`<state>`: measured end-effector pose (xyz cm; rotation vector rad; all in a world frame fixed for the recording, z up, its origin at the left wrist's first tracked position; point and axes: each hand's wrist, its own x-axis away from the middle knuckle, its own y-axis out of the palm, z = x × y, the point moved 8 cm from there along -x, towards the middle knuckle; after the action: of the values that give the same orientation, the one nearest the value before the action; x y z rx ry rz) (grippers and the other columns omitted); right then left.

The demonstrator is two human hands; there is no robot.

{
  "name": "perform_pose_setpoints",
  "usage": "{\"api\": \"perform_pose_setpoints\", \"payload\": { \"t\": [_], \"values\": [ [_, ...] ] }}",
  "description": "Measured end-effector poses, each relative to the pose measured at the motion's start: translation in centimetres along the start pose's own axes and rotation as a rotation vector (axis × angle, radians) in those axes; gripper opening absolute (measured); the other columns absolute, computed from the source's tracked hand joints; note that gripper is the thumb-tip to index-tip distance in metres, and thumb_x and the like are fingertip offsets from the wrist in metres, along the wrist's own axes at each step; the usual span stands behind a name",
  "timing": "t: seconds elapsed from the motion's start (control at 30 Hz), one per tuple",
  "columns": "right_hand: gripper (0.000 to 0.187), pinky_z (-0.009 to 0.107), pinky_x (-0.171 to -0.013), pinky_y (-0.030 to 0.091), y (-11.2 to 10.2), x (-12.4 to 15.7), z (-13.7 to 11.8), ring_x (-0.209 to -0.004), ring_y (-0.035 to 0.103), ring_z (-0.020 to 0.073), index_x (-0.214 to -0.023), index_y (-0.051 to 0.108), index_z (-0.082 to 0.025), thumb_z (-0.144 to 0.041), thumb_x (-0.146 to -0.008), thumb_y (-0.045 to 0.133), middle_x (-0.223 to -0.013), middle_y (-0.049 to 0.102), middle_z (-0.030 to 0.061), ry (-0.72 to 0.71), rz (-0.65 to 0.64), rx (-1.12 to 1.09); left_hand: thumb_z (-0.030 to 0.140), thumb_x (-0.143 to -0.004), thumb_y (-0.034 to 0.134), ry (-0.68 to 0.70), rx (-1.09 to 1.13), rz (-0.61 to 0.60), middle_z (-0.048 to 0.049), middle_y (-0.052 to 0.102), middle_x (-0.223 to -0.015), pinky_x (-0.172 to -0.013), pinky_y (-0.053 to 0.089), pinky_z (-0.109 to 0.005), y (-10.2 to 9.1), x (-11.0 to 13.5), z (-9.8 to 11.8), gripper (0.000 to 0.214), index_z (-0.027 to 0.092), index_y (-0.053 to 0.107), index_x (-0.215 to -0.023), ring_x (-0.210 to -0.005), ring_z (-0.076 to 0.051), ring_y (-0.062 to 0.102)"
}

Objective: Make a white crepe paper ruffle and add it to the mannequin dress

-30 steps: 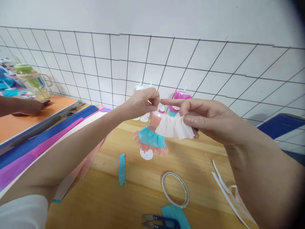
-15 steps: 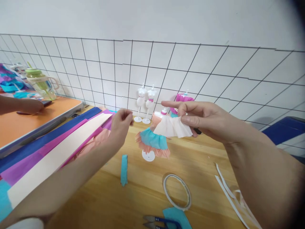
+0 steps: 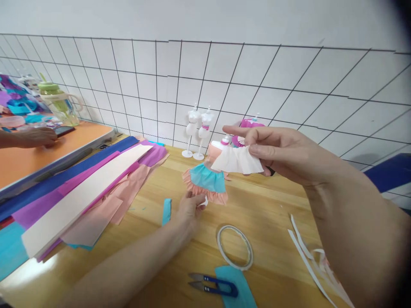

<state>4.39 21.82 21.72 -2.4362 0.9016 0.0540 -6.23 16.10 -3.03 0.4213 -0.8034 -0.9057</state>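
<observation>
My right hand is held up above the wooden table, pinching a pleated white paper piece between thumb and fingers. Just behind it stands a small mannequin dressed in a teal and peach paper skirt. My left hand is down on the table, fingers closed around the mannequin's white round base. A teal paper strip lies just left of that hand.
A tape ring, blue-handled snips and a teal scrap lie in front. White paper strips are at the right. Coloured paper sheets cover the left. Two bare mannequins stand by the grid wall. Another person's hand rests on an orange board.
My left hand left the white paper piece, swung left and then dropped down to the dressed mannequin's base. My right hand kept hold of the white piece.
</observation>
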Motion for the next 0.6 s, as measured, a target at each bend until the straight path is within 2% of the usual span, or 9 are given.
{"api": "perform_pose_setpoints", "payload": {
  "t": [0.07, 0.13, 0.2, 0.27, 0.4, 0.5, 0.6],
  "values": [
    [0.021, 0.04, -0.068, 0.054, 0.1, 0.0, 0.0, -0.126, 0.044, 0.0358, -0.061, 0.057, -0.023, -0.033, -0.075, 0.069, -0.089, 0.072, 0.0098, -0.003, -0.004, -0.006, 0.007, -0.052, 0.074, 0.014, 0.017, -0.005, 0.0012, 0.061, -0.069, -0.049, 0.035, -0.019, -0.2, -0.2, -0.2, 0.03, 0.016, 0.056, -0.074, -0.059, -0.009, 0.055],
    [0.022, 0.036, -0.059, 0.053, 0.2, 0.1, 0.1, -0.121, 0.049, 0.0355, -0.062, 0.057, -0.023, -0.034, -0.075, 0.068, -0.093, 0.071, 0.0097, 0.017, -0.02, -0.024, 0.01, -0.05, 0.076, 0.037, 0.033, -0.009, 0.0019, 0.061, -0.069, -0.049, 0.034, -0.019, -0.6, -0.1, -0.2, 0.031, 0.016, 0.057, -0.074, -0.059, -0.008, 0.055],
    [0.022, 0.03, -0.048, 0.049, 0.4, 0.1, 0.2, -0.115, 0.054, 0.0344, -0.063, 0.055, -0.022, -0.036, -0.077, 0.067, -0.098, 0.07, 0.0096, 0.049, -0.037, -0.041, 0.014, -0.05, 0.079, 0.052, 0.049, -0.016, 0.0028, 0.06, -0.068, -0.049, 0.033, -0.019, -0.9, 0.1, -0.2, 0.033, 0.016, 0.057, -0.074, -0.058, -0.007, 0.054],
    [0.023, 0.027, -0.042, 0.044, 0.5, 0.1, 0.2, -0.116, 0.054, 0.0339, -0.064, 0.054, -0.023, -0.037, -0.078, 0.065, -0.097, 0.07, 0.0095, 0.058, -0.046, -0.044, 0.018, -0.048, 0.082, 0.045, 0.061, -0.034, 0.0043, 0.058, -0.065, -0.048, 0.032, -0.018, -0.9, 0.2, -0.3, 0.037, 0.016, 0.056, -0.074, -0.055, -0.006, 0.052],
    [0.021, 0.03, -0.052, 0.051, 0.4, 0.1, -0.4, -0.128, 0.042, 0.0351, -0.064, 0.056, -0.024, -0.036, -0.077, 0.067, -0.086, 0.071, 0.0094, -0.007, -0.033, 0.005, 0.023, -0.043, 0.086, -0.011, 0.067, -0.124, 0.0058, 0.052, -0.057, -0.042, 0.027, -0.016, 0.1, 0.6, -0.5, 0.042, 0.015, 0.054, -0.07, -0.049, -0.004, 0.046],
    [0.021, 0.038, -0.065, 0.055, 0.3, 0.0, -0.8, -0.127, 0.042, 0.0362, -0.062, 0.058, -0.024, -0.037, -0.075, 0.07, -0.083, 0.072, 0.0088, -0.041, -0.017, 0.043, 0.024, -0.043, 0.087, -0.047, 0.052, -0.193, 0.0062, 0.048, -0.052, -0.039, 0.023, -0.015, 0.8, 0.8, -0.8, 0.041, 0.014, 0.054, -0.067, -0.046, -0.003, 0.04],
    [0.021, 0.044, -0.07, 0.056, 0.2, 0.1, -1.0, -0.126, 0.043, 0.0374, -0.063, 0.06, -0.025, -0.039, -0.073, 0.071, -0.082, 0.072, 0.0089, -0.043, -0.008, 0.059, 0.025, -0.045, 0.086, -0.061, 0.054, -0.225, 0.0063, 0.048, -0.053, -0.038, 0.021, -0.014, 0.8, 1.1, -1.0, 0.042, 0.014, 0.052, -0.067, -0.045, -0.003, 0.039]
  ]
}}
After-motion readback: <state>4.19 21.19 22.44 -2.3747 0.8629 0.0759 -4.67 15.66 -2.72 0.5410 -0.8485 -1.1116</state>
